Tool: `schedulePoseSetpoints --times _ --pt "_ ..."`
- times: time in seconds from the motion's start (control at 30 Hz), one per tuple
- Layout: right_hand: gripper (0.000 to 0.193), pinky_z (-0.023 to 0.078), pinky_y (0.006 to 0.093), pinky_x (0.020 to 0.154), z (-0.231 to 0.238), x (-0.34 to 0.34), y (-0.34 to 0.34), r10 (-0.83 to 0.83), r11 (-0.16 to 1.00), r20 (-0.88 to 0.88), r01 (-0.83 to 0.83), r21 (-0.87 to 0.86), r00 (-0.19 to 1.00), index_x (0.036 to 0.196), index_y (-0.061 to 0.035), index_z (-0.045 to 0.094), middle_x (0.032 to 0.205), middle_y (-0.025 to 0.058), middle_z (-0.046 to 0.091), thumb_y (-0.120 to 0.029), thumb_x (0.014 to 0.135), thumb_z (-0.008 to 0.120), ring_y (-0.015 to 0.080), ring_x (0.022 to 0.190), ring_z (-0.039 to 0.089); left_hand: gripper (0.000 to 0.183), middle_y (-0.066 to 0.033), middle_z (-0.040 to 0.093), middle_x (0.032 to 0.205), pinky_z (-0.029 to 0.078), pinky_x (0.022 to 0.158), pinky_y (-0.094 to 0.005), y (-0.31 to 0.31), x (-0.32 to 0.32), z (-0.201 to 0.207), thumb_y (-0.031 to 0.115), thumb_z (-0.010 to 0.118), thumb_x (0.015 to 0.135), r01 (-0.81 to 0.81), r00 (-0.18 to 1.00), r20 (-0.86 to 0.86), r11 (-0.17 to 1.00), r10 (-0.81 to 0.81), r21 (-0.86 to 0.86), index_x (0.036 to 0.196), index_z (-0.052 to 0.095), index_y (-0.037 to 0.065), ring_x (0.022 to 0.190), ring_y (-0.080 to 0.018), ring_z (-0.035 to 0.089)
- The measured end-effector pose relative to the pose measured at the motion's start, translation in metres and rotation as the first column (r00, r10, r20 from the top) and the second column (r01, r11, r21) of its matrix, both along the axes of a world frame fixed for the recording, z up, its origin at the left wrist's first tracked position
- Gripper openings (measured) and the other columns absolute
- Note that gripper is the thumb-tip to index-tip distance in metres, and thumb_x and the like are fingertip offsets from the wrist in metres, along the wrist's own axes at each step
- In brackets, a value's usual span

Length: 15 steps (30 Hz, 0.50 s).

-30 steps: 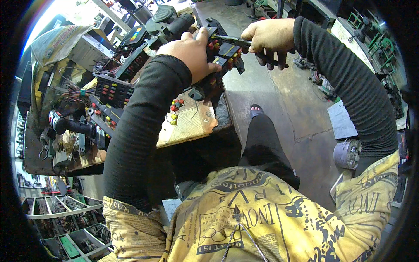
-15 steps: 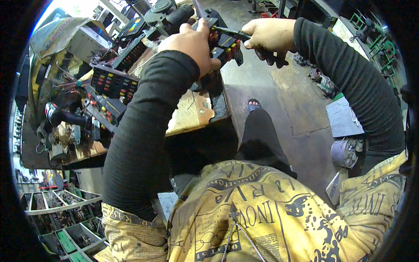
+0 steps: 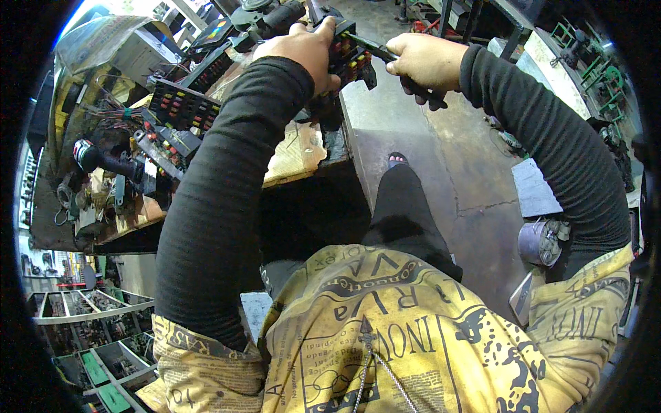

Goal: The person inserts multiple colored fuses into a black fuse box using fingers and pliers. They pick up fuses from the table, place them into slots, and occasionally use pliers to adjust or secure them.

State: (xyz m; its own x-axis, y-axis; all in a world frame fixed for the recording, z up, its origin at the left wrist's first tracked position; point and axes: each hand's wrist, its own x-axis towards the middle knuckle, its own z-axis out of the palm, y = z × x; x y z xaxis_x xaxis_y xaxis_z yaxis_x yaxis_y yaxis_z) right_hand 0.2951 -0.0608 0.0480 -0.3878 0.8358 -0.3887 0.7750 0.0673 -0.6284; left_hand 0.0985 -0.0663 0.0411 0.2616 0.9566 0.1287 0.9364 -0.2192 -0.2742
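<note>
At the top centre my left hand (image 3: 299,54) grips a black fuse box (image 3: 355,63) fitted with small red and yellow fuses. Its fingers wrap the near side, and the underside is hidden. My right hand (image 3: 432,60) is closed round dark long-nose pliers (image 3: 372,45), whose handles stick out below the fingers. The pliers' thin jaws point left and reach the top of the fuse box; whether they pinch a fuse is too small to tell. Another black fuse box (image 3: 183,104) with rows of coloured fuses lies left of my left forearm.
A cluttered workbench (image 3: 292,160) stretches to the left, carrying wires (image 3: 120,113), a clear plastic bag (image 3: 103,58) and a black-handled part (image 3: 103,160). On the floor at right are a round tin (image 3: 539,242) and a grey panel (image 3: 536,187). A parts rack (image 3: 96,313) stands lower left.
The fuse box and both hands sit slightly higher in the picture. The pliers still meet the fuse box, now sloping down more steeply toward my right hand.
</note>
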Motion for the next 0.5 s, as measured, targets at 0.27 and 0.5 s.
schedulePoseSetpoints --times 0.27,0.5 --pt "0.026 0.058 0.0405 0.050 -0.009 0.003 -0.013 -0.044 0.995 -0.226 0.022 -0.099 0.973 0.114 -0.0052 0.049 0.079 0.0094 0.058 -0.007 0.088 0.051 0.0207 0.061 0.064 0.098 -0.0247 0.056 0.132 0.057 0.090 -0.0467 -0.001 -0.003 0.001 0.043 0.081 0.079 0.076 0.997 0.023 0.997 -0.076 0.001 0.157 0.025 0.022 0.108 -0.0428 0.066" --pt "0.028 0.057 0.0404 0.048 -0.030 0.003 -0.009 -0.033 0.999 -0.372 0.033 -0.006 0.927 0.114 -0.0025 0.051 0.080 0.0100 0.058 -0.007 0.086 0.047 0.0209 0.060 0.064 0.098 -0.0256 0.056 0.131 0.056 0.091 -0.0468 0.001 -0.007 0.004 0.043 0.081 0.079 0.073 0.995 0.062 0.997 -0.073 0.002 0.157 0.026 0.022 0.110 -0.0417 0.066"
